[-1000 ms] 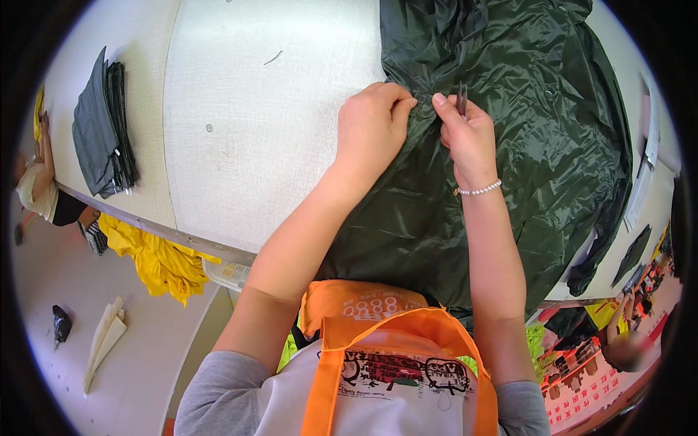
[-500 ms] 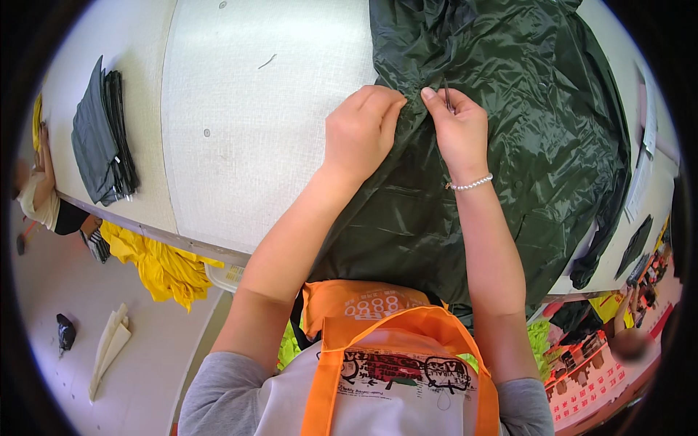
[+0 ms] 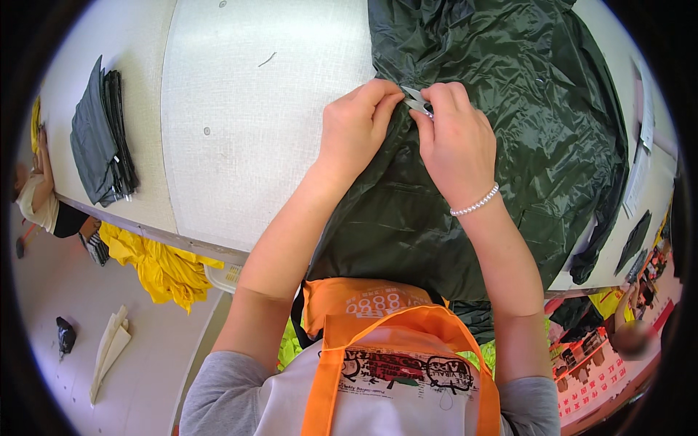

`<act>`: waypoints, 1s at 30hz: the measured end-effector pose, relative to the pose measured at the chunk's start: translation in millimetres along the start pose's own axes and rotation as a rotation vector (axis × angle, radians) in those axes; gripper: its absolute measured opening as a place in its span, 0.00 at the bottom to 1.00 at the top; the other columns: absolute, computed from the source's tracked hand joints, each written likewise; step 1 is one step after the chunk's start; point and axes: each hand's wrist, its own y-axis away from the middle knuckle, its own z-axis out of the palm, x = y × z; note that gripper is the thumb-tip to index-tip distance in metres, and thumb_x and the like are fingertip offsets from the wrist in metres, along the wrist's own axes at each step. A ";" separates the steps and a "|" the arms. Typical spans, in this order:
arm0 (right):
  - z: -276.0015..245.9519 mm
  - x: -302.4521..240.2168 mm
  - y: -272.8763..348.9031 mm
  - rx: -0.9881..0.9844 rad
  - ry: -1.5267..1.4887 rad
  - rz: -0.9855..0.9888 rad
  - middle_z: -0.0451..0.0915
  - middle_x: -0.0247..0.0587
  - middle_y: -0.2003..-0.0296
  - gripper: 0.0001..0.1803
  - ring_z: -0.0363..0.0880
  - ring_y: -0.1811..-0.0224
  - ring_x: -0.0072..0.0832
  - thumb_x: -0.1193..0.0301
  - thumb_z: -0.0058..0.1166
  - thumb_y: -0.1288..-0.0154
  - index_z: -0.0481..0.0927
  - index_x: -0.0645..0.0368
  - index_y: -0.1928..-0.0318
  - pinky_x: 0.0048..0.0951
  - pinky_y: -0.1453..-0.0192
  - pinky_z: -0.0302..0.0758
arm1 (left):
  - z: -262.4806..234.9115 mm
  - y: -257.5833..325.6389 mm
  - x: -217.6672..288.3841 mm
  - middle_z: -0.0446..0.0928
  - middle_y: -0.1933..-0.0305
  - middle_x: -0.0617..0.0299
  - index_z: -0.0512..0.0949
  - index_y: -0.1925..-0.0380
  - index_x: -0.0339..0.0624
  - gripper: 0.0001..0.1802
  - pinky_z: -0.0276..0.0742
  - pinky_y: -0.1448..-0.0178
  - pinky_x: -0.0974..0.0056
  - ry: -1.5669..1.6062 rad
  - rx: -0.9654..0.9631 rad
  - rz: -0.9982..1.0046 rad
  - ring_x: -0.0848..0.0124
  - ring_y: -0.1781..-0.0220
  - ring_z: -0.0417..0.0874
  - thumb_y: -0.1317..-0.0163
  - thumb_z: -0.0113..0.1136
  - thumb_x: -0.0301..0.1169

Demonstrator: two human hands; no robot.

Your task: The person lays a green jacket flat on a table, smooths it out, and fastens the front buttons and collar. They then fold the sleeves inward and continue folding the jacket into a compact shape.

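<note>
Head view: left hand [image 3: 356, 131], right hand [image 3: 454, 138] pinch dark green garment [image 3: 523, 109] beneath.

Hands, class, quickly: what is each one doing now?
Left hand: closed, pinching the dark green garment.
Right hand: closed on a small metal tool.

Bare white table [image 3: 254, 131] lies open left of the left hand [image 3: 358, 131]; a stack of folded grey cloth [image 3: 102, 142] sits well apart at its far edge, while dark green fabric [image 3: 523, 116] covers everything rightward
</note>
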 end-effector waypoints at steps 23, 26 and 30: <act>-9.1 -1.3 -15.4 -0.165 -0.046 0.134 0.76 0.42 0.69 0.08 0.78 0.67 0.45 0.72 0.58 0.44 0.72 0.60 0.67 0.42 0.66 0.74 | 3.4 -3.5 1.6 0.81 0.75 0.55 0.80 0.69 0.39 0.03 0.74 0.71 0.69 -0.114 0.079 0.064 0.69 0.75 0.82 0.43 0.61 0.22; -5.3 7.6 -14.1 -0.098 -0.152 0.149 0.77 0.43 0.68 0.10 0.78 0.68 0.44 0.71 0.60 0.44 0.74 0.60 0.65 0.40 0.67 0.75 | -1.2 -3.9 0.5 0.80 0.76 0.56 0.79 0.70 0.37 0.02 0.74 0.71 0.68 -0.042 0.109 0.002 0.72 0.75 0.82 0.43 0.60 0.22; 5.5 29.6 -7.8 -0.029 -0.473 0.333 0.79 0.41 0.71 0.16 0.77 0.72 0.32 0.64 0.63 0.44 0.77 0.64 0.63 0.31 0.67 0.75 | -53.8 33.6 32.7 0.79 0.77 0.53 0.78 0.74 0.38 0.03 0.75 0.69 0.66 -0.187 -0.210 -0.261 0.67 0.77 0.81 0.44 0.59 0.26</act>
